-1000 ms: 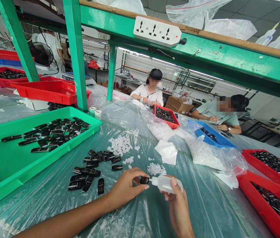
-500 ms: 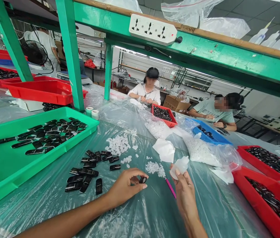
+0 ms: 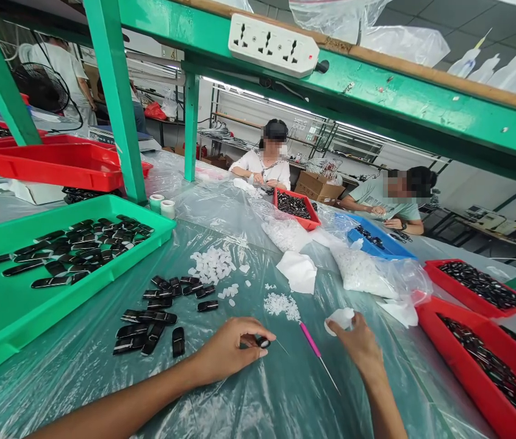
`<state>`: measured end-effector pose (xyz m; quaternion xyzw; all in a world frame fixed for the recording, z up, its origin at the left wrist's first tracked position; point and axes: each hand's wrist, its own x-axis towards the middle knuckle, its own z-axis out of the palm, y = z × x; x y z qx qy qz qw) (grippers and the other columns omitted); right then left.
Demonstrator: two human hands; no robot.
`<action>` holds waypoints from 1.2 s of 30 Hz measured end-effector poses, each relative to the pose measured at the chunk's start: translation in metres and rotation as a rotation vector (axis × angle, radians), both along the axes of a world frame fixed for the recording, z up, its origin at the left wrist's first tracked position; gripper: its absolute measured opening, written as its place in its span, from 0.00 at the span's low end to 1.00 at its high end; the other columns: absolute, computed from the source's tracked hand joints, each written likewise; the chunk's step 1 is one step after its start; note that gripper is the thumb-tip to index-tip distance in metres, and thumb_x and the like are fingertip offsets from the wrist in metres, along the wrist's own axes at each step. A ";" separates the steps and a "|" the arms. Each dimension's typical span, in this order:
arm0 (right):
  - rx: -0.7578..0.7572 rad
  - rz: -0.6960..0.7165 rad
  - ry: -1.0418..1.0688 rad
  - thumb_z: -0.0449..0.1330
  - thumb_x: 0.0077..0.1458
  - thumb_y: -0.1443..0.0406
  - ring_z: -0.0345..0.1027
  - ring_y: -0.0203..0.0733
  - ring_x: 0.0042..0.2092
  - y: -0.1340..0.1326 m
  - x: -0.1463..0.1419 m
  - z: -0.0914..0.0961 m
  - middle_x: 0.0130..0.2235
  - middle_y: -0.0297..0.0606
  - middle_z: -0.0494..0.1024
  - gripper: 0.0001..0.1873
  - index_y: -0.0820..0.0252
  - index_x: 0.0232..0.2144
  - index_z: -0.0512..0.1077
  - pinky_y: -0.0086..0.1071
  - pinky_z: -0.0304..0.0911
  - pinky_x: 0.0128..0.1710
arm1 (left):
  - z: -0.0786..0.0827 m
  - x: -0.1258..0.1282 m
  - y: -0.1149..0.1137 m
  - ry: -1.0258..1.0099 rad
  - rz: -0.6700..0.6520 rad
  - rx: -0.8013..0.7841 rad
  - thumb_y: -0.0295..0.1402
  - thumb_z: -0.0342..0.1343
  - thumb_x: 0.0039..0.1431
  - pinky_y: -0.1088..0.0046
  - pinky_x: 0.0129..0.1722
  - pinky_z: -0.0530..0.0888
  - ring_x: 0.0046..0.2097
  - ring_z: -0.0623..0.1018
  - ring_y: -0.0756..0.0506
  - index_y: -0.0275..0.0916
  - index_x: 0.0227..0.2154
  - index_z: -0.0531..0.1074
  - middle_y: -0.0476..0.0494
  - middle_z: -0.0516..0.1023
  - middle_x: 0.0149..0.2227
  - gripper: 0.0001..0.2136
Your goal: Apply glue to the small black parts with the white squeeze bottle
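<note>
My left hand (image 3: 233, 349) pinches a small black piece with a white round end (image 3: 264, 342) between thumb and fingers, just above the plastic-covered table (image 3: 258, 402). In my right hand (image 3: 362, 342) is a translucent white squeeze bottle (image 3: 341, 318), partly hidden by the fingers. Between the hands lies a pink-handled tool (image 3: 310, 339) with a thin metal shaft. Beyond it sits a pile of tiny white bits (image 3: 282, 306). Several loose black pieces (image 3: 154, 317) lie left of my left hand, and larger white pieces (image 3: 212, 265) are heaped behind them.
A green tray (image 3: 79, 306) with black pieces stands at left. Red trays (image 3: 457, 372) line the right side. Bags of white bits (image 3: 362, 271) and a white paper (image 3: 297, 272) lie farther back. A green shelf frame (image 3: 116, 110) rises ahead; two people sit across.
My right hand has turned and moved slightly right with the squeeze bottle, uncovering the pink tool's metal shaft. My left hand keeps its pinch on the black piece. The view has shifted slightly.
</note>
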<state>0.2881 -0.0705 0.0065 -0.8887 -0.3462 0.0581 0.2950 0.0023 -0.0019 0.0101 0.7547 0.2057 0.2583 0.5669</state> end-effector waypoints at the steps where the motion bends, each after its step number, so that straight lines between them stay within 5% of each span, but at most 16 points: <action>1: 0.009 -0.019 -0.056 0.59 0.40 0.48 0.65 0.62 0.45 -0.002 -0.006 0.006 0.42 0.50 0.74 0.31 0.60 0.43 0.66 0.51 0.57 0.41 | 0.000 0.000 0.000 0.007 -0.004 0.003 0.28 0.55 0.55 0.76 0.37 0.72 0.37 0.74 0.48 0.39 0.42 0.75 0.43 0.74 0.40 0.12; 3: 0.075 -0.063 -0.201 0.57 0.43 0.46 0.60 0.62 0.51 -0.006 -0.021 0.021 0.49 0.51 0.69 0.35 0.59 0.49 0.61 0.51 0.54 0.45 | 0.000 0.000 0.000 0.028 -0.006 0.011 0.28 0.55 0.55 0.76 0.37 0.72 0.38 0.75 0.47 0.39 0.43 0.75 0.43 0.75 0.40 0.13; 6: 0.240 -0.023 -0.429 0.52 0.50 0.47 0.68 0.49 0.41 -0.011 -0.047 0.038 0.40 0.42 0.73 0.25 0.56 0.43 0.66 0.37 0.60 0.37 | -0.001 0.000 0.001 0.069 -0.002 0.031 0.29 0.54 0.55 0.75 0.37 0.71 0.38 0.75 0.46 0.40 0.44 0.74 0.44 0.75 0.40 0.13; 9: -0.121 0.167 -0.348 0.48 0.54 0.49 0.71 0.45 0.31 -0.013 -0.064 0.039 0.32 0.35 0.76 0.18 0.51 0.33 0.72 0.34 0.60 0.27 | -0.001 0.000 0.003 0.104 0.000 0.048 0.31 0.53 0.57 0.76 0.35 0.71 0.38 0.74 0.46 0.42 0.45 0.74 0.44 0.75 0.40 0.13; 12: -0.425 0.287 -0.373 0.51 0.56 0.57 0.73 0.51 0.33 -0.009 -0.071 0.024 0.31 0.39 0.78 0.14 0.54 0.33 0.74 0.36 0.61 0.28 | 0.001 -0.001 0.002 0.127 0.006 0.067 0.32 0.52 0.58 0.77 0.33 0.70 0.38 0.74 0.45 0.42 0.45 0.74 0.44 0.76 0.40 0.13; 16: -0.473 0.299 -0.431 0.52 0.55 0.66 0.74 0.55 0.32 -0.004 -0.075 0.010 0.28 0.45 0.78 0.12 0.60 0.27 0.74 0.37 0.61 0.27 | 0.004 -0.001 0.001 0.140 -0.003 0.083 0.32 0.52 0.57 0.78 0.31 0.68 0.36 0.74 0.46 0.42 0.43 0.75 0.44 0.76 0.38 0.12; 20: -0.454 0.280 -0.479 0.49 0.56 0.66 0.74 0.54 0.31 -0.006 -0.080 0.018 0.28 0.44 0.78 0.12 0.59 0.29 0.71 0.37 0.61 0.25 | 0.007 -0.001 0.001 0.163 -0.035 0.118 0.32 0.52 0.57 0.79 0.29 0.66 0.36 0.74 0.47 0.42 0.43 0.75 0.45 0.75 0.38 0.12; 23: -0.202 0.246 -0.359 0.45 0.60 0.61 0.72 0.47 0.26 -0.010 -0.087 0.029 0.28 0.39 0.77 0.12 0.57 0.38 0.66 0.34 0.60 0.24 | 0.007 -0.001 0.000 0.195 -0.033 0.181 0.31 0.51 0.57 0.79 0.27 0.65 0.35 0.74 0.47 0.42 0.43 0.75 0.45 0.75 0.38 0.12; 27: 0.560 0.399 0.198 0.48 0.59 0.57 0.71 0.40 0.29 -0.017 -0.104 0.036 0.35 0.39 0.75 0.11 0.56 0.40 0.62 0.32 0.64 0.28 | 0.006 -0.002 -0.001 0.204 -0.038 0.210 0.29 0.50 0.57 0.78 0.27 0.64 0.34 0.74 0.47 0.42 0.44 0.74 0.44 0.76 0.37 0.13; 29: 0.791 0.512 0.379 0.49 0.59 0.60 0.70 0.39 0.31 -0.020 -0.116 0.034 0.35 0.38 0.74 0.08 0.57 0.37 0.63 0.32 0.65 0.30 | 0.006 -0.001 0.000 0.186 -0.041 0.213 0.29 0.50 0.57 0.78 0.28 0.65 0.35 0.74 0.46 0.42 0.44 0.74 0.45 0.76 0.37 0.13; 36: 0.883 0.701 0.495 0.48 0.60 0.64 0.70 0.37 0.30 -0.023 -0.138 0.024 0.33 0.35 0.73 0.05 0.56 0.37 0.63 0.35 0.67 0.32 | 0.004 0.000 0.001 0.129 -0.038 0.258 0.28 0.51 0.57 0.78 0.32 0.66 0.36 0.74 0.46 0.42 0.43 0.74 0.45 0.76 0.37 0.12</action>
